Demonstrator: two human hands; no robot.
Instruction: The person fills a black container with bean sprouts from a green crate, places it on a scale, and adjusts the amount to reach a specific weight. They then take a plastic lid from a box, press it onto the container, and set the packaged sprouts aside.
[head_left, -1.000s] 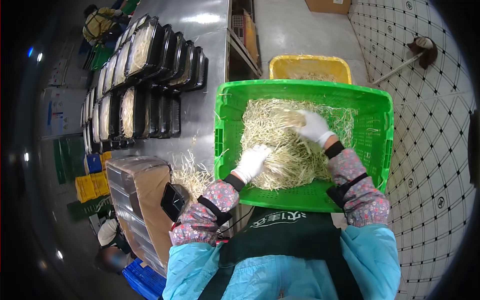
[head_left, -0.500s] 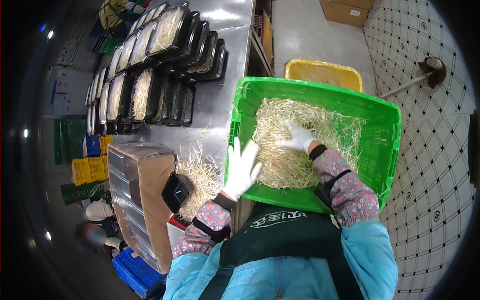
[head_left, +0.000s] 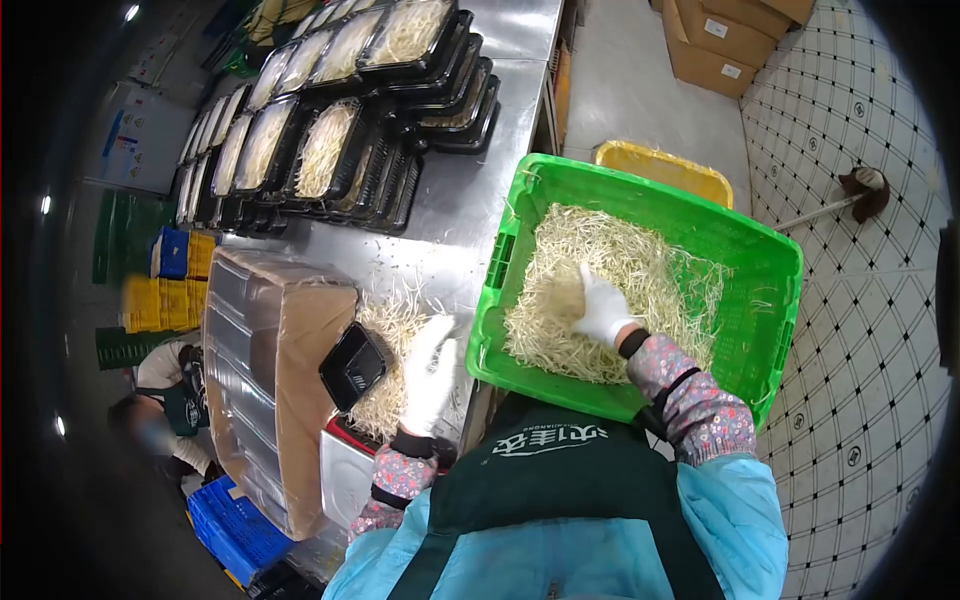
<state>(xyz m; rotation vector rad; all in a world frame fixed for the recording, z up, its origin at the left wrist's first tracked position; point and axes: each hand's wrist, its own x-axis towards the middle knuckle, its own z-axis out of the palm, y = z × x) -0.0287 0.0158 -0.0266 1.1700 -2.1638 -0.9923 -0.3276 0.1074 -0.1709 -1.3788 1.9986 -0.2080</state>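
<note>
My right hand [head_left: 603, 310], in a white glove, is inside the green crate [head_left: 650, 185], its fingers curled around a blurred clump of bean sprouts [head_left: 562, 297]. More sprouts cover much of the crate's bottom. My left hand [head_left: 428, 378], also gloved in white, is over a loose pile of sprouts [head_left: 385, 318] on the metal table. Its fingers stretch out and hold nothing that I can see. Just left of that hand, a black plastic tray [head_left: 353, 367] lies tilted beside the pile.
Filled black trays [head_left: 330, 150] are stacked at the table's far left. A large plastic-wrapped carton [head_left: 300, 380] stands on the near left. Behind the crate is a yellow bin [head_left: 665, 172], with cardboard boxes [head_left: 720, 45] beyond. Another person [head_left: 170, 400] is at the left.
My left hand has moved left from the crate's edge to the loose sprout pile. My right hand has closed around sprouts in the crate. The camera view has shifted slightly.
</note>
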